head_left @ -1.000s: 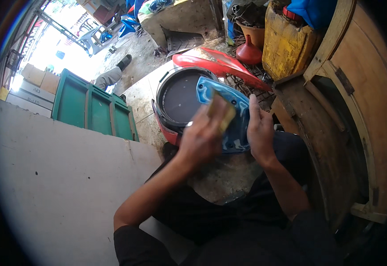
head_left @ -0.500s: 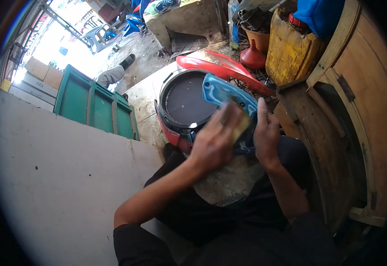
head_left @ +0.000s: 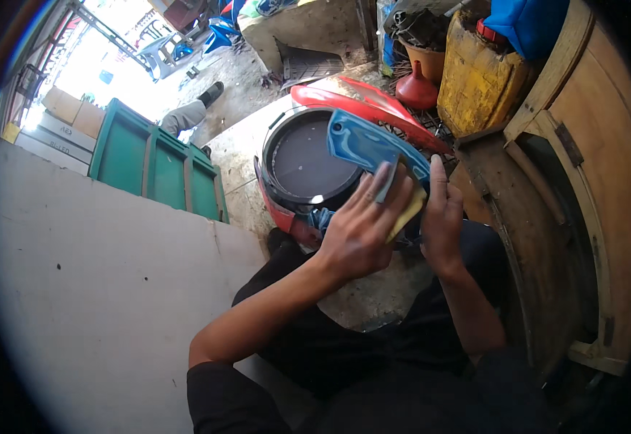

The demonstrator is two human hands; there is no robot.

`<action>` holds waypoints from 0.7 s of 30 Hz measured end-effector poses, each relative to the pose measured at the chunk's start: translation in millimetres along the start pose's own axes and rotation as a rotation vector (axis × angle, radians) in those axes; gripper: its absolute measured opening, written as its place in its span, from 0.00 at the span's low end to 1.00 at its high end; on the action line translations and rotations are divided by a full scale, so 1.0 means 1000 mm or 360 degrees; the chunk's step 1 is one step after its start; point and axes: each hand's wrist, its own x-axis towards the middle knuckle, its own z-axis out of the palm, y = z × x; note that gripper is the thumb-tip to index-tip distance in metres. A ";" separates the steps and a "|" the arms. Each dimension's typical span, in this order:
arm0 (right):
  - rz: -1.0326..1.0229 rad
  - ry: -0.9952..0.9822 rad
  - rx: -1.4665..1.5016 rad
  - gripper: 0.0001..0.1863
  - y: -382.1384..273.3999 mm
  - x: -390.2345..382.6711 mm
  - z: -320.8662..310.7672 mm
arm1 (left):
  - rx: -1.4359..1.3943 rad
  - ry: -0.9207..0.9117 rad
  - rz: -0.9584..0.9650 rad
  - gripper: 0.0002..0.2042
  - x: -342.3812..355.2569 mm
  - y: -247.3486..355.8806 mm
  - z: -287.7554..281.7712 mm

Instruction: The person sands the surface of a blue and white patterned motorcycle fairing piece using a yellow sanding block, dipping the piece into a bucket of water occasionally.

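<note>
A glossy blue, wet-looking curved plastic panel (head_left: pixel 366 141) is tilted over the right rim of a round black basin (head_left: pixel 268 177) of dark water. My left hand (head_left: pixel 362 231) is closed on a yellow sponge (head_left: pixel 408 213), fingers laid over it against the panel's face. A thin grey-blue strip (head_left: pixel 386 189) sticks up between those fingers; its kind I cannot make out. At the panel's right end, my right hand (head_left: pixel 442 220) grips the edge, thumb pointing up. The panel's lower part is hidden behind my hands.
Red curved panels (head_left: pixel 373 108) lie behind the basin. A red funnel (head_left: pixel 417 88) and a dirty yellow jerrycan (head_left: pixel 478 79) stand beyond. Curved wooden furniture (head_left: pixel 540 217) borders my right; a white wall (head_left: pixel 113 267) and green frame (head_left: pixel 163 166) border my left.
My left hand, blurred before, has shifted slightly right and down along the panel with the sponge. My right hand keeps its grip on the panel's edge.
</note>
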 end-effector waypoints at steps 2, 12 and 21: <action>-0.0034 -0.0030 -0.0055 0.32 0.003 0.002 -0.005 | 0.0129 0.0227 0.0072 0.26 0.012 -0.030 -0.005; -0.0003 -0.0098 -0.0164 0.33 -0.006 -0.004 -0.002 | -0.0112 -0.0040 -0.0598 0.24 0.025 -0.045 -0.020; -0.0147 -0.0015 -0.0133 0.33 0.008 -0.002 0.001 | -0.0102 0.0128 -0.0375 0.21 0.010 -0.021 -0.002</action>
